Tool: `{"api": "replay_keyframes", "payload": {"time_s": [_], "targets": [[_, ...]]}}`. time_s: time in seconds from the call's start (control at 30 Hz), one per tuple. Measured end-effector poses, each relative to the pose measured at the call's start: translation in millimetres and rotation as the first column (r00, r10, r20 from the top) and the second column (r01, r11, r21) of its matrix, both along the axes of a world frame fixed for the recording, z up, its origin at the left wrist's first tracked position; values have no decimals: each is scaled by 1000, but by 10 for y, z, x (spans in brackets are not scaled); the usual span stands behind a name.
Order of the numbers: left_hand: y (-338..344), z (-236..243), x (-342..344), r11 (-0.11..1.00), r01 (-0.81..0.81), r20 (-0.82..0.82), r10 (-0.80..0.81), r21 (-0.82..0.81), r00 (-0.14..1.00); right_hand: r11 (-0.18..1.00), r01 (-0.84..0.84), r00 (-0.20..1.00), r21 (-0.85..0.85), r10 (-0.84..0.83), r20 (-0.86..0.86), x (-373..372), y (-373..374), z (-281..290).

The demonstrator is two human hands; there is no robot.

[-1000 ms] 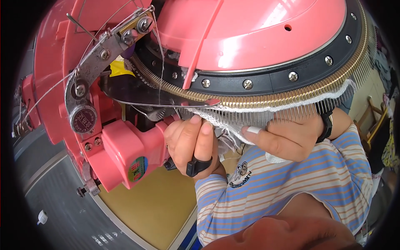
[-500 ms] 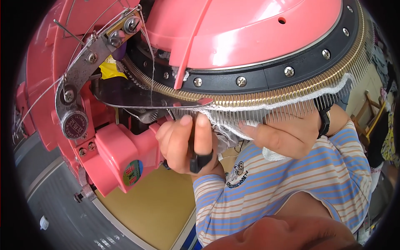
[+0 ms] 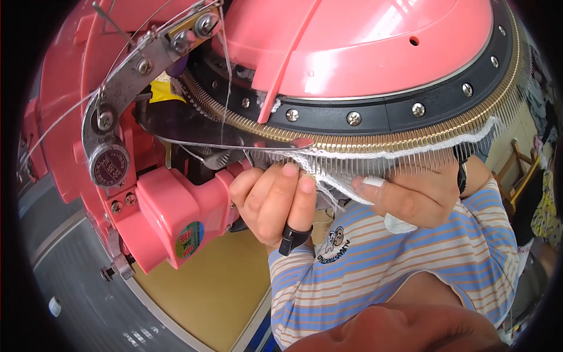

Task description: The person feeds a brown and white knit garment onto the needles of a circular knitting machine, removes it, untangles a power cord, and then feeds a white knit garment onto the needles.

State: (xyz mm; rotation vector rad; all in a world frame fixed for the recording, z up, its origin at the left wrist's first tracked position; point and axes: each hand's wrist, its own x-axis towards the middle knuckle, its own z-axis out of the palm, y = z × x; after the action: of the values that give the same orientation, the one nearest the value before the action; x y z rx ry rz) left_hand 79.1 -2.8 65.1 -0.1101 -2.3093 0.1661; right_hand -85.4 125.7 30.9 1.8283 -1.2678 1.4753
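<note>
My left hand (image 3: 271, 202) is below the row of needles (image 3: 375, 164), its fingers bent and pinched on the edge of white knitted fabric (image 3: 343, 185). A black band (image 3: 294, 239) circles one of its fingers. To the right, my right hand (image 3: 417, 196) grips the same fabric from underneath, with white tape (image 3: 373, 181) at the thumb tip. The needles partly cover this hand. Above both hands, a white knitted edge (image 3: 410, 151) runs along the needles. Loose white yarn ends hang between the hands.
A pink round machine head (image 3: 363, 53) with a black screwed ring (image 3: 381, 116) rises above the needles. Left of my hands are a dark curved plate (image 3: 193, 132), a metal arm (image 3: 126, 79) carrying thread, and a pink housing (image 3: 161, 205). A grey tabletop (image 3: 76, 281) lies lower left.
The machine and both hands sit slightly farther right in the picture. My left fingertips have shifted right and curled closer together along the fabric edge. My right hand keeps its grip.
</note>
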Motion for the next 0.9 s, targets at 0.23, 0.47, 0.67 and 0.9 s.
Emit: {"api": "replay_keyframes", "payload": {"time_s": [0.23, 0.47, 0.67, 0.9], "targets": [[112, 23, -4, 984, -99, 1, 100, 145, 995, 993, 34, 996, 113, -44, 82, 68, 56, 92], [90, 19, 5, 989, -83, 21, 81, 121, 997, 982, 104, 989, 157, -119, 89, 94, 96, 93], [93, 22, -5, 993, -71, 34, 68, 99, 997, 983, 22, 999, 185, -29, 39, -5, 126, 95], [3, -26, -61, 1000, -20, -54, 20, 12, 998, 968, -76, 997, 240, 77, 2, -86, 151, 70]]}}
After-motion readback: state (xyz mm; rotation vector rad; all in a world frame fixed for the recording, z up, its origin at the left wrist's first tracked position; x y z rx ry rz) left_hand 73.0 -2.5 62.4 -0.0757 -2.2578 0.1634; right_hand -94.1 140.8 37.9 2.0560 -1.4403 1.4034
